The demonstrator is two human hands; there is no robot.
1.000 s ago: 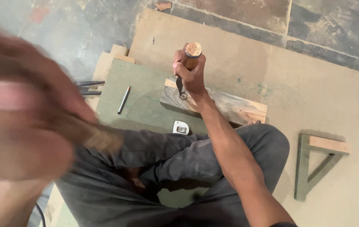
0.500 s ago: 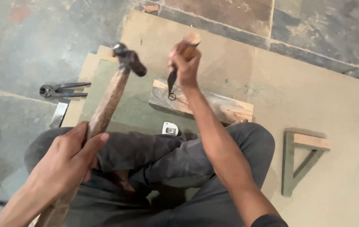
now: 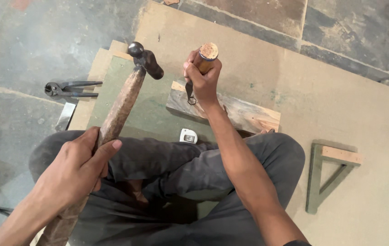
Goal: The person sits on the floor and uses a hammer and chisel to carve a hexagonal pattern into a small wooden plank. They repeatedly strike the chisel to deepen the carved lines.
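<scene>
My left hand (image 3: 78, 168) grips the long wooden handle of a hammer (image 3: 126, 98); its dark metal head is raised to the left of the chisel. My right hand (image 3: 202, 79) is closed round a wooden-handled chisel (image 3: 205, 57), held upright with its blade tip on a rough wooden block (image 3: 244, 116). The block lies on a green board (image 3: 151, 105) in front of my crossed legs in grey trousers.
Black pincers (image 3: 64, 89) lie on the stone floor at the left. A small tape measure (image 3: 188, 135) sits by my knee. A green and wood triangular bracket (image 3: 329, 175) rests on the large brown fibreboard sheet (image 3: 340, 100) at the right.
My left hand, a blur close to the camera a second ago, has come down with the hammer. Its head now sits nearer the chisel. The right hand has stayed on the chisel.
</scene>
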